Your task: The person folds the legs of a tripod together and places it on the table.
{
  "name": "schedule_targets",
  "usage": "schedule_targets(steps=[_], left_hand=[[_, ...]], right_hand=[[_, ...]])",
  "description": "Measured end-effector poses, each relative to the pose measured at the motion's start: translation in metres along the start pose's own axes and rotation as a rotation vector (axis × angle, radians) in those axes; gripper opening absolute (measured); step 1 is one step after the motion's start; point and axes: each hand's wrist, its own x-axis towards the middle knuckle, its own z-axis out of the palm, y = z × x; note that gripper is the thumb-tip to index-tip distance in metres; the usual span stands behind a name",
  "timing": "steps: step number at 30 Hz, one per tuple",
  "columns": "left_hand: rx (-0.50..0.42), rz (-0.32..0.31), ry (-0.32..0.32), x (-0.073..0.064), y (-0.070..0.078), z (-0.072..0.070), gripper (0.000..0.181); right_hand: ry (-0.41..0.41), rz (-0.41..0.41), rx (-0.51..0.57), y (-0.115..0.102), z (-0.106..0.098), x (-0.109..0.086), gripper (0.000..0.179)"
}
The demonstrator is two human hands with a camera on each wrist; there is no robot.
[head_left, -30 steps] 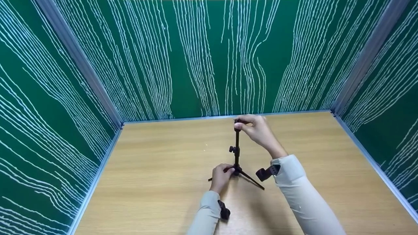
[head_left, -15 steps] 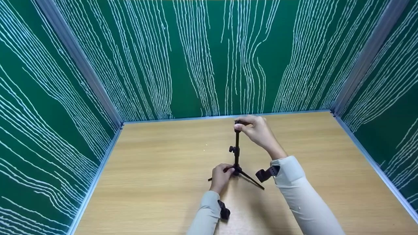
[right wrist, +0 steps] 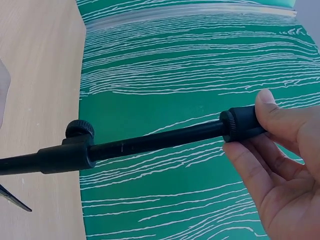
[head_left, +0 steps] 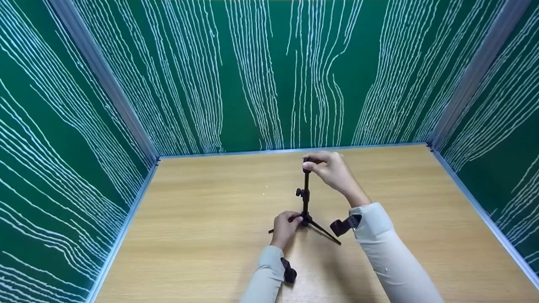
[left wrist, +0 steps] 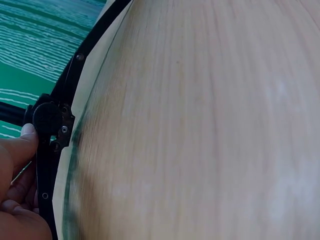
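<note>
A small black tripod (head_left: 306, 198) stands upright on the wooden table, its legs spread. At its top, my right hand (head_left: 334, 170) pinches the dark head (right wrist: 245, 123) between thumb and fingers. Lower down, my left hand (head_left: 285, 229) grips the tripod near the leg hub (left wrist: 48, 120), thumb against it. A ridged clamp knob (right wrist: 80, 128) sticks out from the collar midway up the column. One leg (head_left: 324, 233) points toward the front right; another leg's tip (head_left: 270, 231) shows left of my left hand. The rest of that leg is partly hidden behind the hand.
The light wood tabletop (head_left: 202, 235) is bounded by green panels (head_left: 248, 75) with white wavy lines at the back and both sides. Metal posts (head_left: 105, 80) stand in the corners. Small white specks (head_left: 265, 190) lie left of the tripod.
My right hand and the tripod's head have dropped slightly, while the clamp knob stays at nearly the same height. My left hand keeps its place at the base.
</note>
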Motion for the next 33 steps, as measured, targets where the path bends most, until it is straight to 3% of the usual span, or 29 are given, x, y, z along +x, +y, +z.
schedule_targets(steps=[10, 24, 33], left_hand=[[0.023, 0.036, 0.024, 0.0003, 0.0001, -0.0007, 0.013], [0.003, -0.006, 0.021, -0.0001, -0.001, 0.0011, 0.012], [-0.009, 0.017, 0.023, -0.0002, -0.0007, 0.0009, 0.012]], right_hand=[[-0.023, -0.01, -0.01, -0.0026, -0.0004, 0.001, 0.017], [-0.037, -0.024, -0.019, -0.0016, -0.0011, 0.0001, 0.017], [-0.041, -0.025, -0.014, -0.0002, -0.0021, 0.0001, 0.015]])
